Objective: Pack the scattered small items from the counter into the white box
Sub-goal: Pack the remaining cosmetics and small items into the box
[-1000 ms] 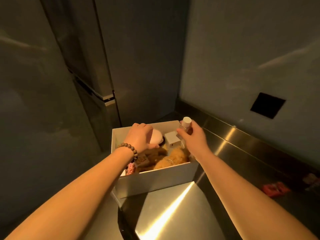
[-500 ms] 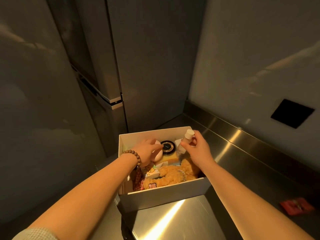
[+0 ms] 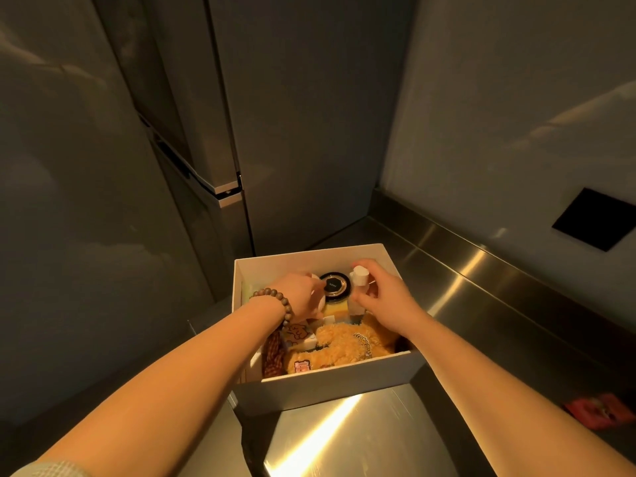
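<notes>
Inside the white box (image 3: pixel 330 387), the right hand (image 3: pixel 389 297) grasps a white-capped bottle (image 3: pixel 359 275); the left hand (image 3: pixel 299 297) grips a pale round item (image 3: pixel 320 304).

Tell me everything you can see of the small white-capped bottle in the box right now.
The bottle is small and pale, with a white cylindrical cap on top; the body is mostly hidden. It stands roughly upright, slightly tilted, in the far right part of the white box, beside the round black compact. The right hand grips it with thumb and fingers curled round it.
</notes>
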A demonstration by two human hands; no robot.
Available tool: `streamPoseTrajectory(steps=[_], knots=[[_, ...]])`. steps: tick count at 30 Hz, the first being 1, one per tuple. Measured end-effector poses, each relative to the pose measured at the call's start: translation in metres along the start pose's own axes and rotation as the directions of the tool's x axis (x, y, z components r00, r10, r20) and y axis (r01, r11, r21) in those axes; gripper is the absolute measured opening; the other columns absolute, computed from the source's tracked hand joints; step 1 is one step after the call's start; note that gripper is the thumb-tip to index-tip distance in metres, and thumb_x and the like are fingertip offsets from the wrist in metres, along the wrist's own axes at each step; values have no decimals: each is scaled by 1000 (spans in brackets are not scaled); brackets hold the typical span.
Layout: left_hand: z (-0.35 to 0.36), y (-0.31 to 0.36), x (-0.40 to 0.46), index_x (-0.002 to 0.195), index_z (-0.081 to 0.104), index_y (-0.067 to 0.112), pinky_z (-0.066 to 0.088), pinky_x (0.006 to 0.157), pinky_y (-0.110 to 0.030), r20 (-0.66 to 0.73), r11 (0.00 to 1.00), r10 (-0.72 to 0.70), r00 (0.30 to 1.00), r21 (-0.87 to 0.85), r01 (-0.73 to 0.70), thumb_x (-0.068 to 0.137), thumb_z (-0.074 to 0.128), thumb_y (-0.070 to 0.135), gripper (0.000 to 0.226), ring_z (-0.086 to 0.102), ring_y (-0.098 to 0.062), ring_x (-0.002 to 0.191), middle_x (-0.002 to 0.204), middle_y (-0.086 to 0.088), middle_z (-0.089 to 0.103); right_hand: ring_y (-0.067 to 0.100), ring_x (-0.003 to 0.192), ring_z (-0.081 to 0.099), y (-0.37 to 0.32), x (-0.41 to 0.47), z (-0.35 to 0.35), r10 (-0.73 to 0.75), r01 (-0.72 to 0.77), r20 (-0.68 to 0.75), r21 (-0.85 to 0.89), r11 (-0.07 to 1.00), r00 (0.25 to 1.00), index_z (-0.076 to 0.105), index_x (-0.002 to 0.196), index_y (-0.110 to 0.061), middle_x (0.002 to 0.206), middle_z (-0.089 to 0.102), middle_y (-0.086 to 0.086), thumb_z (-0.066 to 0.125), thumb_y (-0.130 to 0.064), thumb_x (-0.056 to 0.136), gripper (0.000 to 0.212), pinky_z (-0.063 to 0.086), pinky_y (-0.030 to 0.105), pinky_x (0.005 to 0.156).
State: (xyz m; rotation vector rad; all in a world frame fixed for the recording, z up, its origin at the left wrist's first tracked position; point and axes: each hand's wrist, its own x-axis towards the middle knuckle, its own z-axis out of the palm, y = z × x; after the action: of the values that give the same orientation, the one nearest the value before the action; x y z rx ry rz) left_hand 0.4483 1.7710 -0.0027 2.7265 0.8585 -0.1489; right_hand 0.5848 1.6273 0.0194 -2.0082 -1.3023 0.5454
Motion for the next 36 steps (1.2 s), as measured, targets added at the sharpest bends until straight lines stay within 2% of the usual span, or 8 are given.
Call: streamPoseTrajectory(steps=[3, 7, 12, 19, 23, 27, 32, 36], knots=[[-14, 3, -17, 140, 36, 22, 36, 100, -32, -183, 947, 39, 982, -306, -95, 77, 70, 43, 75, 42, -19, 126, 141, 0, 44, 17, 116, 52, -4, 1, 1, -63, 96, 139, -244, 965, 988, 38, 139, -35, 134, 50, -3, 62, -16, 90, 58, 47, 33, 97], [-15, 17, -27, 124, 52, 25, 45, 80, -14, -236, 865, 134, 962, -446, -230, 77, 71, 38, 51, 56, -8, 100, 113, 10, 58, 16, 106, 59, -10, 0, 9, -81, 151, 225, -312, 938, 971, 47, 122, -29, 119, 58, -4, 65, -17, 88, 41, 49, 27, 89], [3, 17, -27, 107, 64, 22, 52, 81, -28, -232, 952, 51, 971, -284, -118, 82, 69, 27, 26, 57, -12, 89, 100, 3, 61, 16, 101, 59, -8, -3, 13, -82, 150, 207, -340, 928, 975, 53, 115, -28, 112, 61, -4, 68, -19, 85, 35, 51, 29, 86], [20, 26, -27, 94, 67, 19, 41, 72, -24, -210, 992, 37, 977, -108, -61, 88, 57, 23, 13, 58, -19, 91, 98, -1, 64, 18, 91, 56, 1, 0, 15, -14, 73, 116, -520, 851, 993, 61, 104, -23, 107, 60, 2, 63, -14, 87, 20, 48, 27, 80], [15, 26, -26, 112, 65, 22, 49, 83, -25, -179, 983, 8, 984, -180, -41, 87, 62, 24, 26, 59, -15, 97, 107, 1, 64, 19, 94, 59, 4, 0, 10, 49, 4, 107, -442, 897, 993, 64, 110, -23, 109, 63, 2, 64, -14, 88, 24, 50, 27, 83], [5, 38, -27, 126, 56, 21, 45, 96, -34, -311, 951, -1, 950, -295, -95, 85, 63, 33, 43, 54, -18, 109, 119, -1, 61, 15, 111, 57, 3, -10, -8, 19, -11, 28, -265, 964, 999, 58, 123, -26, 126, 57, -3, 67, -19, 86, 38, 50, 31, 93], [-2, 97, -13, 136, 43, 22, 35, 100, -29, -317, 929, 138, 938, -287, -233, 86, 59, 43, 56, 47, -17, 122, 135, 0, 52, 17, 132, 41, 14, -40, -48, -8, -12, -111, -185, 983, 994, 48, 137, -28, 146, 42, -5, 67, -21, 87, 54, 40, 38, 107], [1, 169, -1, 137, 42, 16, 32, 100, -26, -353, 888, 273, 895, -265, -375, 87, 59, 33, 56, 45, -20, 124, 137, -6, 48, 14, 132, 38, 48, -85, -98, 25, -63, -297, -117, 991, 954, 48, 138, -20, 143, 43, 1, 66, -11, 86, 55, 26, 18, 108]])
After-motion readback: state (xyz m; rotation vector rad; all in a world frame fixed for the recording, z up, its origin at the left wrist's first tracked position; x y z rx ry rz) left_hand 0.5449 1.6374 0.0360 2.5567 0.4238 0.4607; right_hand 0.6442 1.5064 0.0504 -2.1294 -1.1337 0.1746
